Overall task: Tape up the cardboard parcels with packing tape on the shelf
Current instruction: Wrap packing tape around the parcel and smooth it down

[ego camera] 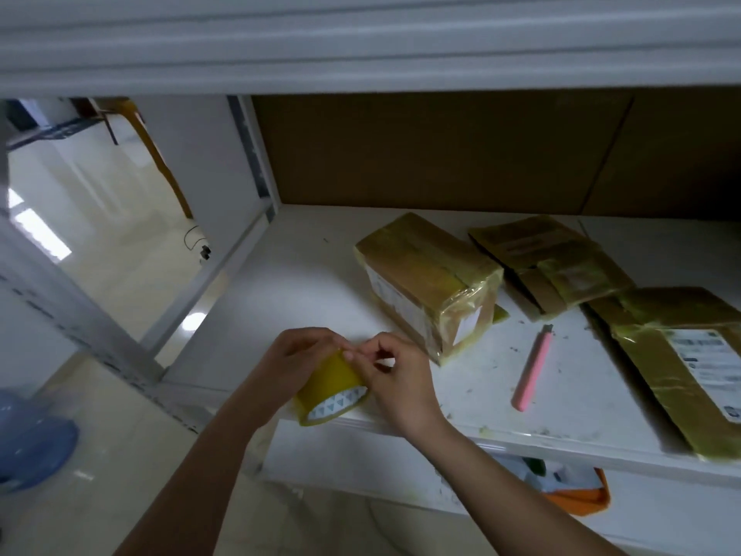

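White shelf (304, 274) holds three taped parcels (429, 282). Left hand (296, 363) grips the tape roll (333, 389), its core opening facing down-right toward the camera. Right hand (395, 375) pinches at its top edge.

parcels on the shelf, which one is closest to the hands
The boxy parcel standing tallest, leftmost of the three. The flat parcel behind and the labelled parcel at right lie beyond the pink cutter.

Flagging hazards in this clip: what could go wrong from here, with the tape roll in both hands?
The tape roll is held at the shelf front edge; if the left hand slips while the right hand picks at the tape end, it may drop to the floor. The pink cutter also lies near that edge.
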Demonstrator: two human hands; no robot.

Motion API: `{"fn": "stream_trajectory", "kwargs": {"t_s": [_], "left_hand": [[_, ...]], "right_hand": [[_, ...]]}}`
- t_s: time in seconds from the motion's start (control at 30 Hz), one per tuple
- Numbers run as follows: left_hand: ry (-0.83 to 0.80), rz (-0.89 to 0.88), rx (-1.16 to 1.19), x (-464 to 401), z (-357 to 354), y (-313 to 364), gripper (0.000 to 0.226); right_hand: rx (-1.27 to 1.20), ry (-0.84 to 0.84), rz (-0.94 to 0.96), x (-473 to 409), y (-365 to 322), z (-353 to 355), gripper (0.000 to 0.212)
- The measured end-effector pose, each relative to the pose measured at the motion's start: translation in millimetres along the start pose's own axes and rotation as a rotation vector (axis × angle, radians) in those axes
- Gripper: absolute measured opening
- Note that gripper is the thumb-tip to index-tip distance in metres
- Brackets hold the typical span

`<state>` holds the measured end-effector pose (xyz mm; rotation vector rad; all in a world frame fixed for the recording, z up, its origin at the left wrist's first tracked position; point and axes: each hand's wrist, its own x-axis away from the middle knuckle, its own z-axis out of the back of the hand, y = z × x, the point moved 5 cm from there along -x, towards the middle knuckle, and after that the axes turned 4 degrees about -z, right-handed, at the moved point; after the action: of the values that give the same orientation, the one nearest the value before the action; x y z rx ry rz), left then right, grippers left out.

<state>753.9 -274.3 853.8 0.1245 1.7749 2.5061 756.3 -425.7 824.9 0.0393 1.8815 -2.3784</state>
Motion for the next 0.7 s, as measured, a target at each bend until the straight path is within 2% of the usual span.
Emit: {"fn": "stream_trajectory", "kwargs": {"t_s": [0.1, 0.2, 0.4, 0.53, 0.7], "left_hand": [[0.016, 0.008, 0.020, 2.7, 11.4, -6.8, 0.018], [0.040, 0.013, 0.147, 5.5, 33.6, -15.7, 0.037], [-0.085, 0.010, 0.157, 6.5, 57.7, -36.1, 0.057], [-0.069, -0.059, -0.010, 1.1, 72.2, -47.4, 0.048], [-0.036, -0.053, -0.047, -14.2, 82.0, -37.3, 0.041]], "right_hand": [[0.049, 0.030, -0.033, -5.2, 2.4, -8.7, 0.019], [0.009, 0.063, -0.118, -11.3, 9.2, -16.0, 0.018], [-0.225, 0.113, -0.254, -22.3, 22.4, -35.7, 0.025], [-0.261, 0.077, -0.290, -32.2, 23.3, -51.4, 0.021], [-0.167, 0.135, -0.287, -40.8, 26.8, -64.5, 0.025]]}}
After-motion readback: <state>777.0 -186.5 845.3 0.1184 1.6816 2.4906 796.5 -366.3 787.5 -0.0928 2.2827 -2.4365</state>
